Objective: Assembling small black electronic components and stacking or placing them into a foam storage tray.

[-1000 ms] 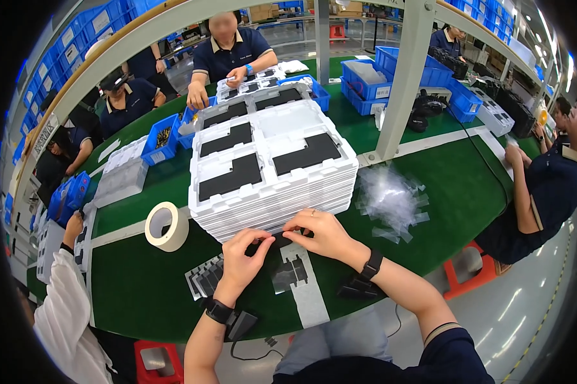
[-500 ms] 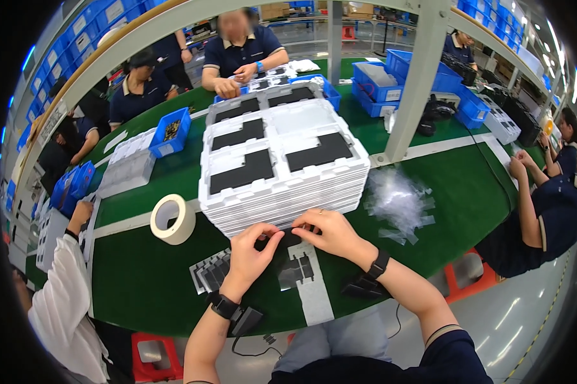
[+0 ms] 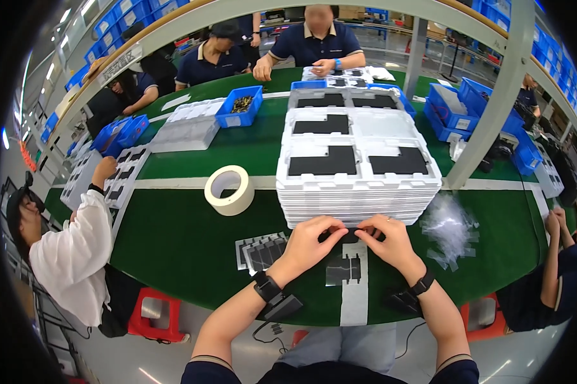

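My left hand (image 3: 311, 242) and my right hand (image 3: 391, 243) meet in front of a tall stack of white plastic trays (image 3: 359, 203). Fingers of both hands pinch a small flat black piece (image 3: 350, 236) by its two ends, partly hidden behind the fingertips. Flat black cut-out parts (image 3: 324, 161) lie in the top tray's pockets. Just below my hands, a clear sheet with dark strips (image 3: 343, 271) rests across the white band (image 3: 355, 307) on the table. Several overlapping dark sheets with pale edges (image 3: 263, 252) lie beside my left hand.
A cream tape roll (image 3: 229, 191) stands left of the trays; a heap of clear film pieces (image 3: 450, 230) lies right. A blue bin of small parts (image 3: 239, 107) sits farther back. A grey metal post (image 3: 493, 109) rises at right. Co-workers sit around the green table.
My view has turned left, so the trays and table appear farther right. Both hands still pinch the black piece in front of the tray stack, their fingertips slightly farther apart.
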`<control>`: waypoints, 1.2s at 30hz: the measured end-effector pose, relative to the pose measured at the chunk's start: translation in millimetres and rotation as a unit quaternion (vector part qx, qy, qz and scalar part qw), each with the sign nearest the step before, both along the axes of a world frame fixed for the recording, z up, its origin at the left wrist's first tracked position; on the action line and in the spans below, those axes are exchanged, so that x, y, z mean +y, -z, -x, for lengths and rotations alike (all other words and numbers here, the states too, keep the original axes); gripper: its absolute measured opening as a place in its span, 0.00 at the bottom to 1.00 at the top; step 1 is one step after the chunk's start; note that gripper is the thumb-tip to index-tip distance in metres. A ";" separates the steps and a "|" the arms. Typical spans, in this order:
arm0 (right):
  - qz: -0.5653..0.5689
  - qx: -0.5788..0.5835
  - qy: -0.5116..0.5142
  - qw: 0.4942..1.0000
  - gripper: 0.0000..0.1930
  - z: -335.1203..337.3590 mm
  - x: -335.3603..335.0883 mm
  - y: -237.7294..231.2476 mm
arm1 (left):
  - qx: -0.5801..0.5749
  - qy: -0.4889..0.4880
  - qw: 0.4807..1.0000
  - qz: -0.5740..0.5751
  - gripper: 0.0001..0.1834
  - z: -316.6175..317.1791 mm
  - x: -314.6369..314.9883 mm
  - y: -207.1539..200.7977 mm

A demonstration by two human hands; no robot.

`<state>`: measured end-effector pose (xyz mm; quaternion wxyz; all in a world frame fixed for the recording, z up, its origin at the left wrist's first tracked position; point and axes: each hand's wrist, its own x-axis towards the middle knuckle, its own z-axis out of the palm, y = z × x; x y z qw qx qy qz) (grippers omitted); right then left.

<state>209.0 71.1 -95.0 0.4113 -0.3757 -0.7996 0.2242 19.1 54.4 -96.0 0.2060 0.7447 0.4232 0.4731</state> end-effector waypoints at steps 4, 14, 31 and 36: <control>0.017 -0.007 -0.002 1.000 0.06 0.1 0.4 -0.1 | 0.005 0.000 1.000 0.020 0.06 1.3 -0.7 1.1; 0.045 0.028 0.002 0.999 0.06 0.2 2.1 5.4 | -0.003 -0.001 1.000 0.020 0.07 -1.6 0.1 4.2; 0.028 0.033 0.011 0.999 0.05 4.2 1.2 2.3 | -0.031 0.005 0.998 0.055 0.06 0.1 -1.0 1.8; 0.008 0.027 0.003 1.000 0.06 5.0 0.2 2.5 | -0.031 0.018 0.999 0.034 0.06 1.0 -1.8 4.3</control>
